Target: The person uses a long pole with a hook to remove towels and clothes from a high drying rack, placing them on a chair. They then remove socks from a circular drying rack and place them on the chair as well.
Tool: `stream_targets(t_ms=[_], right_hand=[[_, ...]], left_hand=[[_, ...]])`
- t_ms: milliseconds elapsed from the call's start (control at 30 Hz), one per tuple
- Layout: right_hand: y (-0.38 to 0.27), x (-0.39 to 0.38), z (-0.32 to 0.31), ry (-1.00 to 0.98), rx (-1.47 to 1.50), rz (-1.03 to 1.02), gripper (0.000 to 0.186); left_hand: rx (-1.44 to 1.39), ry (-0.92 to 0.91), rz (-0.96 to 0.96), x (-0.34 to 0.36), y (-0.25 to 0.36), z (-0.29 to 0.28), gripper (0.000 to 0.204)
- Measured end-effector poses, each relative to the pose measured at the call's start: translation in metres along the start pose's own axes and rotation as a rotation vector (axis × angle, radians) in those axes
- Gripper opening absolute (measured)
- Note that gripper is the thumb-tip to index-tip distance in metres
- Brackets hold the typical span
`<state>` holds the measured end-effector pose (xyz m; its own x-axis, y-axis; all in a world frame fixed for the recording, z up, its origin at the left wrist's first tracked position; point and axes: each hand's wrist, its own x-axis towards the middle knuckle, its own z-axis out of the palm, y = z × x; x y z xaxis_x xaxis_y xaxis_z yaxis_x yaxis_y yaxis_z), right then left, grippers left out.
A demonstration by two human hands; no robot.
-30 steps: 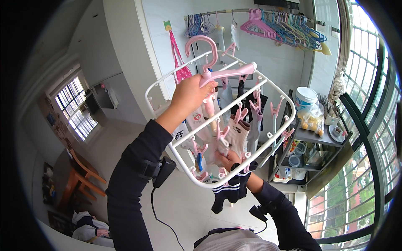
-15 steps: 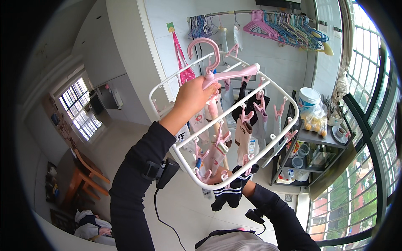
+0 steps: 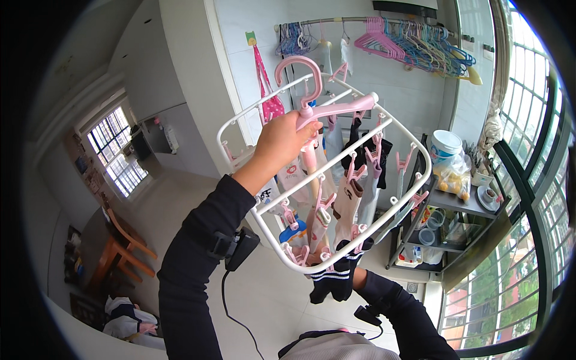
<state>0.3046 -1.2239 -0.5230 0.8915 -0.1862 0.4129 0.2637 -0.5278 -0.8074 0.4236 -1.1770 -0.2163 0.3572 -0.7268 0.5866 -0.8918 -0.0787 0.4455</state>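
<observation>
My left hand (image 3: 285,141) is closed round the pink centre bar below the hook (image 3: 300,63) of a clip drying hanger. Its white rectangular frame (image 3: 354,225) tilts in front of me. Pink clips hold several socks, among them a beige sock (image 3: 347,207) and a black sock with white stripes (image 3: 333,282) at the near edge. A blue-and-white piece (image 3: 293,231) hangs at the near left corner. Under the frame runs a rod, pink at its upper end (image 3: 309,157). My right hand (image 3: 360,278) reaches beneath the near edge; socks and clips cover its fingers.
Many coloured hangers (image 3: 420,45) hang on a wall rail at the back. To the right, a dark shelf rack (image 3: 459,201) carries a white bucket (image 3: 444,143), a bag of yellow items and containers beside barred windows. A wooden chair (image 3: 126,243) stands far left.
The hanger's hook has shifted slightly right and down in the picture, as has the background. More of the blue-and-white piece shows, and less of my right hand. My left hand keeps its hold.
</observation>
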Motion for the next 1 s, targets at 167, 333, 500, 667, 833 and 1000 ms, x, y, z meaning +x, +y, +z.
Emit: stream_targets(t_ms=[167, 333, 500, 667, 833, 1000], right_hand=[[-0.036, 0.007, -0.053, 0.057, -0.052, -0.140, 0.027], [-0.072, 0.012, -0.096, 0.850, -0.210, -0.294, 0.041], [-0.076, 0.066, -0.095, 0.827, -0.235, -0.175, 0.061], [-0.067, 0.075, -0.098, 0.853, -0.191, -0.200, 0.047], [-0.039, 0.062, -0.079, 0.830, -0.083, -0.099, 0.028], [-0.002, 0.038, -0.060, 0.688, -0.182, 0.328, 0.027]], left_hand=[[-0.061, -0.026, -0.029, -0.002, -0.001, -0.004, 0.032], [0.042, -0.016, 0.034, -0.001, -0.006, -0.008, 0.038], [-0.010, -0.082, -0.061, -0.001, -0.004, -0.010, 0.037], [0.012, -0.006, 0.059, -0.002, -0.006, -0.009, 0.038], [0.000, -0.071, 0.033, 0.003, -0.011, -0.009, 0.039], [0.151, -0.006, 0.050, -0.002, -0.009, -0.008, 0.037]])
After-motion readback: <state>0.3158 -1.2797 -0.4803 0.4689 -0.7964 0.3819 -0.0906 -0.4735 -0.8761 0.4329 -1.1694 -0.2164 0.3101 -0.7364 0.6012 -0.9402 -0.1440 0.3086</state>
